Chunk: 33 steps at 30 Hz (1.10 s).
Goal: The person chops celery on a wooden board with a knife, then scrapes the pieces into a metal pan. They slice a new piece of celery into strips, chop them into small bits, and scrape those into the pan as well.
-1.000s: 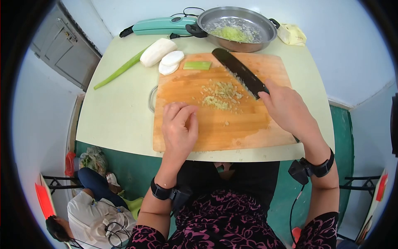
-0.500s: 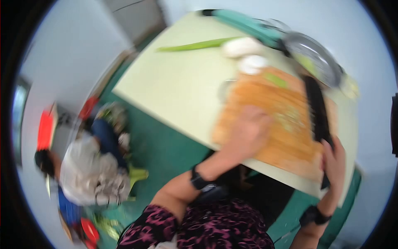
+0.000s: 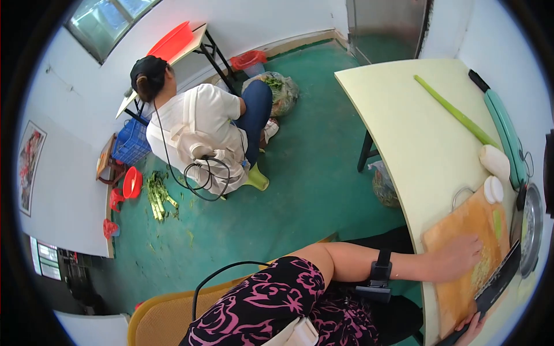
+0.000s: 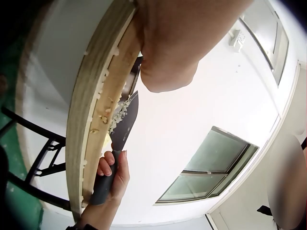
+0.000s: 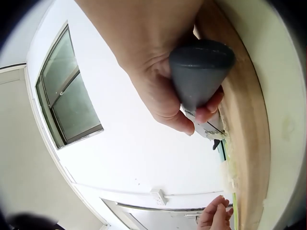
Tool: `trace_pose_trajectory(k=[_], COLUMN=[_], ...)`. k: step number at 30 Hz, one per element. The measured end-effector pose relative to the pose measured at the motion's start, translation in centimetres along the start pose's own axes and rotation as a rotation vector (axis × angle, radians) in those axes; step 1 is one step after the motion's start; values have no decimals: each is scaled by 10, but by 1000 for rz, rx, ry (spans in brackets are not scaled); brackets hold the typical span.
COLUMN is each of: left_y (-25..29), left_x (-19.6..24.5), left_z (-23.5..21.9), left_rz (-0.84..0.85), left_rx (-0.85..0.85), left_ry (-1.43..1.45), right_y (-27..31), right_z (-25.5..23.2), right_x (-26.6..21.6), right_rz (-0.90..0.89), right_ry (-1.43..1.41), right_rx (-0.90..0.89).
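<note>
A dark-bladed kitchen knife is gripped by my right hand at the right side of the wooden cutting board. Pale chopped bits cling along its blade, and the dark grey handle shows in the right wrist view. My left hand is over the board with loosely bent fingers and nothing in it. Finely chopped pale green bits lie just beyond its fingertips. A flat green piece lies near the board's far edge, by two white round slices.
Beyond the board are a peeled white vegetable, a long green stalk, a teal appliance and a metal pan. Across the floor, a person in white sits low near cut greens. A chair back is behind me.
The head view has swung far left, bringing the seated person and floor into sight. My right hand keeps its hold on the knife; my left hand stays over the board.
</note>
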<state>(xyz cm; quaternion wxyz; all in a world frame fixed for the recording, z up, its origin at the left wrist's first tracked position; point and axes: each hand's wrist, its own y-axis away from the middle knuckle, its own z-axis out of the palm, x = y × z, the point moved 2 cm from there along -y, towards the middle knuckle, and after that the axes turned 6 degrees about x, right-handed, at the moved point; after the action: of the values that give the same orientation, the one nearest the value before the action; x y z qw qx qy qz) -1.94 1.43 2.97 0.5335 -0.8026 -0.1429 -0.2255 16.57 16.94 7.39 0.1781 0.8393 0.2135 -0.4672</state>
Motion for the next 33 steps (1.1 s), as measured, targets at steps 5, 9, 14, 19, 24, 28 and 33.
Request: trace_pose_trajectory(k=[5, 9, 14, 19, 24, 28, 33], left_y=[2, 0, 2, 2, 11, -6, 3], left_x=[2, 2, 2, 3, -11, 1, 10], left_z=[4, 6, 7, 13, 16, -11, -16], left_rz=[-2, 51, -2, 12, -32, 73, 59], left_rx=[21, 93, 31, -2, -168, -100, -192], left_ry=[-42, -113, -74, -95, -79, -80, -91], right_y=[10, -4, -10, -27, -8, 29, 35], right_z=[2, -2, -7, -4, -26, -33, -45], right_x=[3, 7, 16, 30, 17, -19, -19], right_rz=[-5, -37, -40, -189, -108, -30, 49], right_ry=[-92, -42, -101, -291, -242, -182, 223], right_rx=[36, -30, -62, 63, 248, 81, 137])
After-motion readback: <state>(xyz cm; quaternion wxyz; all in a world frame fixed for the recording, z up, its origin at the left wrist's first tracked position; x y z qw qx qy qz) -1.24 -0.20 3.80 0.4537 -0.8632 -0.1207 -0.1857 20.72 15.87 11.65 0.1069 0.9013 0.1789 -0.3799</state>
